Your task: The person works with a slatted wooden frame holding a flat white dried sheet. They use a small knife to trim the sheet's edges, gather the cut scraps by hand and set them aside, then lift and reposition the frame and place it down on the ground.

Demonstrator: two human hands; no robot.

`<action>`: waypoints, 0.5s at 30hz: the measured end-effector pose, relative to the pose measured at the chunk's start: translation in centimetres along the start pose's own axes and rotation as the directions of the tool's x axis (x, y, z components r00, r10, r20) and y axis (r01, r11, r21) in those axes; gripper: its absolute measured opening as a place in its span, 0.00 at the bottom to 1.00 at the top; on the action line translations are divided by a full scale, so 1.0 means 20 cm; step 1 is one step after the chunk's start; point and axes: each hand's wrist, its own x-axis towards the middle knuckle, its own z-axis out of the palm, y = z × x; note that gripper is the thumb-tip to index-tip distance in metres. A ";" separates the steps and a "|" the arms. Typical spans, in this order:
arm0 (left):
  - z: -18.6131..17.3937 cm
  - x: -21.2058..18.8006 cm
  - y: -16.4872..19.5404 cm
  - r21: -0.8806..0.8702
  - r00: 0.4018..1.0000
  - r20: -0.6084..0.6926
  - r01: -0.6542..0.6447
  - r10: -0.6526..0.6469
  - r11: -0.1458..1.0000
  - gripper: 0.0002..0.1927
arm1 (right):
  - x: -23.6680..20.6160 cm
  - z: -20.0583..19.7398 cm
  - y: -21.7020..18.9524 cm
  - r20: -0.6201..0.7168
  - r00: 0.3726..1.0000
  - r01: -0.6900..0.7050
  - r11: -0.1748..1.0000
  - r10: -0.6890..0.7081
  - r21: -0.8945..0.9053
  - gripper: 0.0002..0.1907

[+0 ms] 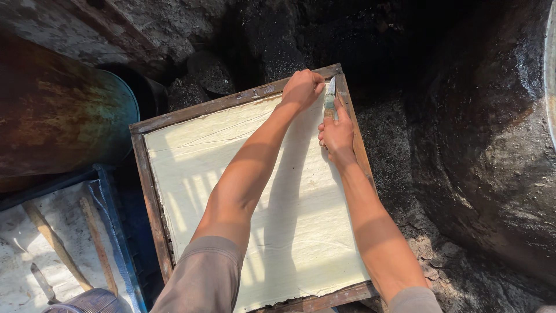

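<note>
Cutting along the frame's far right edge with a knife

The right hand (337, 134) grips a knife (329, 97), blade at the slab's one-o'clock corner; the left hand (302, 88), clenched, presses there at twelve. The pale, smooth slab (231, 145) fills a worn wooden frame (152, 197); most edges look uncut. Rough dark ground (463, 145) surrounds.

support: dark gritty ground (463, 174) | on it: wooden frame (152, 191), rusty drum (58, 110)
</note>
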 end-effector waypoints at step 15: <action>-0.26 -0.10 -0.29 -0.079 0.991 0.114 0.074 -0.065 0.994 0.10 | -0.20 0.39 0.11 0.135 0.990 -0.054 0.984 0.031 0.172 0.34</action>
